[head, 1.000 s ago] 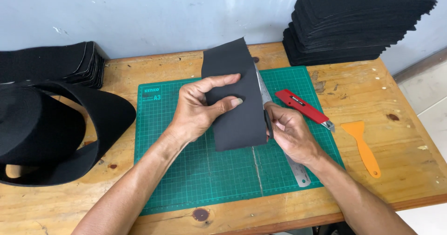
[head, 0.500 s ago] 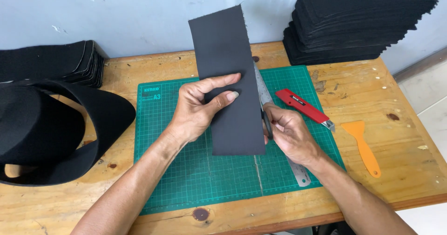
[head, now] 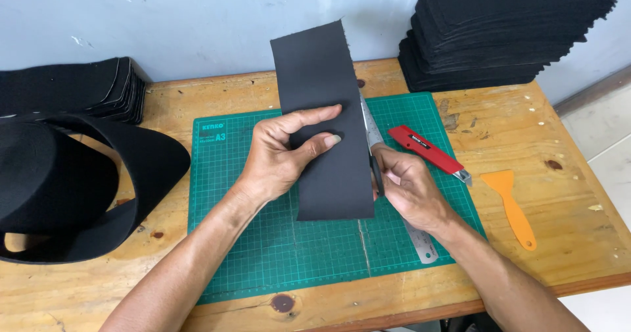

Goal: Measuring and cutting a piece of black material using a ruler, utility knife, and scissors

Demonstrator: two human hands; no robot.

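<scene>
Two hands engaged: black strip (head: 328, 121) pinched by left hand (head: 279, 158) fingers; right hand (head: 407, 190) closed on scissors (head: 376, 174) (mostly hidden). Skewed cut risked if strip sags.

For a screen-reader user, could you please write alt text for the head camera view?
Two bare hands hold a black fabric strip upright over a green cutting mat on a wooden table; the left hand grips it and the right hand pinches its edge. A steel ruler, red utility knife, orange scraper and black fabric stacks lie nearby.
</scene>
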